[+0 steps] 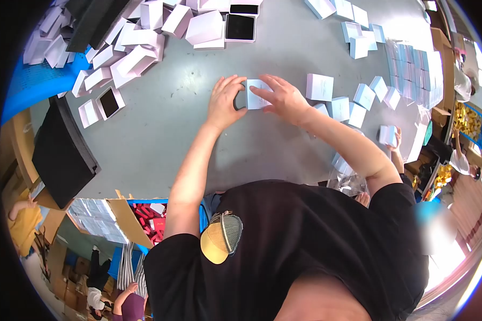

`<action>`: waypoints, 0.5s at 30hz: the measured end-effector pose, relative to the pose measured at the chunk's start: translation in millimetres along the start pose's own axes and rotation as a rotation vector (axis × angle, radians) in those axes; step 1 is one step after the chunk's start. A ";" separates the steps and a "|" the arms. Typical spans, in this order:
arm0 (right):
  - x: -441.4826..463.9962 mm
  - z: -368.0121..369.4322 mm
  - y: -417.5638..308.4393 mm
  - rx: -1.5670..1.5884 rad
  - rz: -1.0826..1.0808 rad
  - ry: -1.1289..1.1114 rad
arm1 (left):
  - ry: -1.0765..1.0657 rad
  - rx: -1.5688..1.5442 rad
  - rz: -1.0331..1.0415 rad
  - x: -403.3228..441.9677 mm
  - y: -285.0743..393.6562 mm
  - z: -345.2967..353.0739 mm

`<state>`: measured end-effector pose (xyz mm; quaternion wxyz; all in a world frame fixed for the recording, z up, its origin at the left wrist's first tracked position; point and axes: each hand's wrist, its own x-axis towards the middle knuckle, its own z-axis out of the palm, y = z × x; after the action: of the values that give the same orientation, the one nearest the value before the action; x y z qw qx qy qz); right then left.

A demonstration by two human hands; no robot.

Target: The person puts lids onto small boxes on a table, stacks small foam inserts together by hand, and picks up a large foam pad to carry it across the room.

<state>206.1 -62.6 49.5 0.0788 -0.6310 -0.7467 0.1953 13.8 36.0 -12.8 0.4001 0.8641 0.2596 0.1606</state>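
The left hand (224, 103) curves at the left side of a pale blue, square cardboard box (256, 99), thumb and fingers spread apart; firm contact is unclear. The right hand (285, 100) lies over the box's right part, fingers spread. The box sits between them on the grey tabletop (182, 139), with a pinkish-white box (319, 87) right of the grip.

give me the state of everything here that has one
centre box: closed, lying flat
left hand: curled at centre box's left edge
right hand: fingers over centre box
far-left box: open, dark inside
top-middle box: open, dark inside
larger white box: closed
stacked boxes: plastic-wrapped
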 end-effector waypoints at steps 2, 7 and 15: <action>-1.9 6.7 0.1 -0.014 0.006 0.017 | 0.060 -0.157 -0.041 0.6 5.0 -5.3; -5.3 6.5 -1.3 0.039 0.027 0.083 | 0.045 -0.152 0.015 11.6 24.3 -7.3; -66.4 -5.3 19.9 -0.317 0.317 0.043 | 0.243 0.137 0.078 47.9 1.1 -20.0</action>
<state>238.9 -123.6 55.1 -0.0370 -0.7488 -0.6578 0.0721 43.5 75.2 3.9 0.2993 0.8730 0.2829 0.2613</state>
